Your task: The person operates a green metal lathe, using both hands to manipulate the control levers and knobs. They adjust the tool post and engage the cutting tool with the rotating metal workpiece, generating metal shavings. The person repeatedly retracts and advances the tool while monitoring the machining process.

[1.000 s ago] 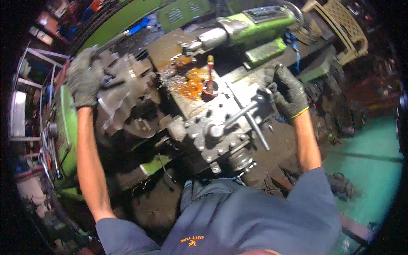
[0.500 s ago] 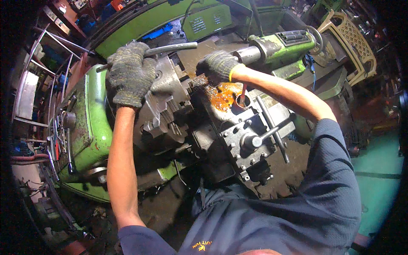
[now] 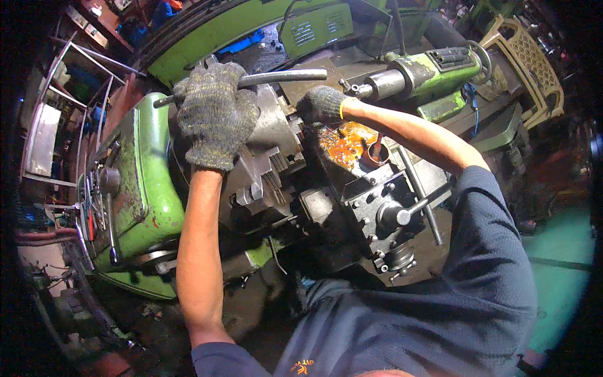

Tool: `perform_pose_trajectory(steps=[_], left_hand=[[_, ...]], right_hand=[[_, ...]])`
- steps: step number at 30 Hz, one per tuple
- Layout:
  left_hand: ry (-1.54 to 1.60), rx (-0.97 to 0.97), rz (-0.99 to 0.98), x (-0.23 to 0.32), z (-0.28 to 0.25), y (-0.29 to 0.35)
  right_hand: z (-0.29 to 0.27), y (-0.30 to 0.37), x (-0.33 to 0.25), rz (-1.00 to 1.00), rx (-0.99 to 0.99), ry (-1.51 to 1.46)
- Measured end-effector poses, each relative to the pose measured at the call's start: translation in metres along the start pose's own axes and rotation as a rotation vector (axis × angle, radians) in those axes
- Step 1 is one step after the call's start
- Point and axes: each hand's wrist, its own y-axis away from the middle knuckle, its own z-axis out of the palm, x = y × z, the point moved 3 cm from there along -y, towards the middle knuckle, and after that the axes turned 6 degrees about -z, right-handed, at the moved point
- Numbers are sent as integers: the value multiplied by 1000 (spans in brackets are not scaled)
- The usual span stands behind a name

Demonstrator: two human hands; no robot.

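Note:
My left hand (image 3: pixel 217 116), in a dark grey knit glove, is closed around a metal bar (image 3: pixel 286 76) lying across the top of a large lathe chuck (image 3: pixel 270 135). The bar sticks out on both sides of the fist. My right hand (image 3: pixel 319 105), gloved alike, is curled at the chuck's right face. Its fingertips and whatever they hold are hidden. Below it, amber oily fluid (image 3: pixel 352 146) coats the top of the carriage. A small round cup (image 3: pixel 375 156) with a reddish-brown handle in it stands beside the fluid.
The tool post (image 3: pixel 396 217) with its long lever (image 3: pixel 421 195) sits nearest my body. A green tailstock (image 3: pixel 427 78) is at the far right, a beige plastic chair (image 3: pixel 524 69) beyond. Several hand tools (image 3: pixel 94 207) lie left of the green headstock (image 3: pixel 157 176).
The whole view has shifted, moving the machine rightward in the picture. My right hand is closer to the chuck. The bar's right end reaches further right; my left hand keeps its grip.

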Motion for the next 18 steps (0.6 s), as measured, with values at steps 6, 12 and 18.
perform_pose_trajectory(steps=[6,12,18], left_hand=[[17,63,85,-12,4,3],[154,286,25,-9,-22,16],[174,217,-337,-52,-30,42]], right_hand=[[-7,13,-3,-83,126,-13],[-9,27,3,41,21,42],[1,19,10,22,82,-44]])
